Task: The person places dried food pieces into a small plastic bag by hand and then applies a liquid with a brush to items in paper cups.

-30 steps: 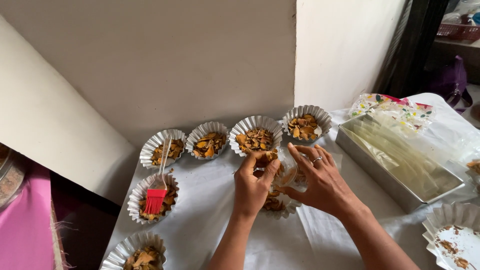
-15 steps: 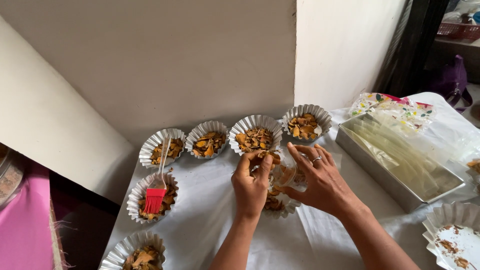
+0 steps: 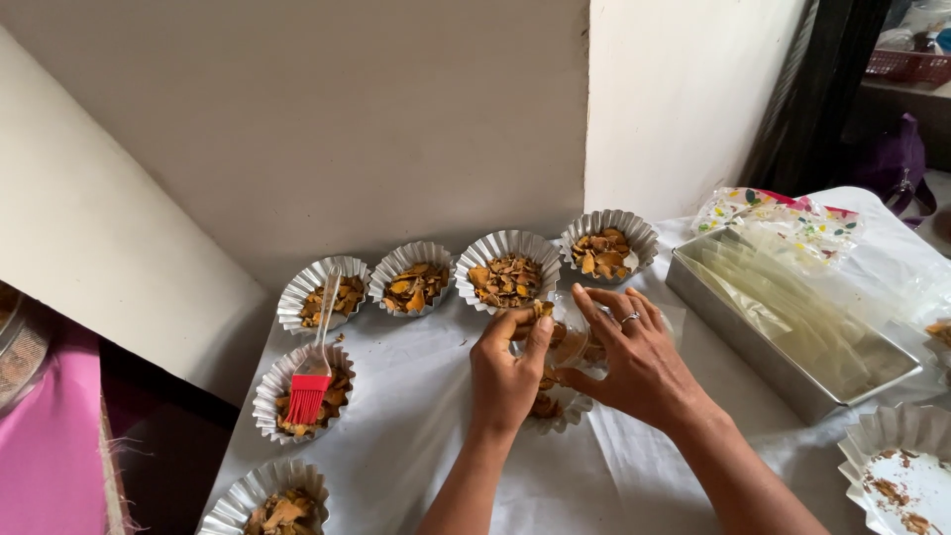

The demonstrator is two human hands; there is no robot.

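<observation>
Where grey and cream walls meet behind, spread wide across the lower view: white-covered table [image 3: 426,446], with pink cloth [image 3: 50,456] off at 8 o'clock. At 3 o'clock of the hands, well apart: long metal tray [image 3: 783,372] lined with clear plastic, and behind it at 1 o'clock a crinkled clear bag [image 3: 783,213] printed with small coloured shapes. Curving from 12 round to 7 o'clock: fluted foil cups [image 3: 508,269] filled with orange-brown flakes; across two of them at 9 o'clock, a red-bristled pastry brush [image 3: 309,386] with pale handle. At 4 o'clock by the table edge, an almost bare foil cup [image 3: 906,476] with a few crumbs. Largely hidden beneath both hands at centre: one more fluted cup [image 3: 555,408] of flakes, only its lower rim showing. Left hand [image 3: 505,376]: fingertips pinched together on a small orange flake [image 3: 542,308]. Right hand [image 3: 634,362]: ringed, fingers spread and apart, laid over the hidden cup, grip not discernible.
</observation>
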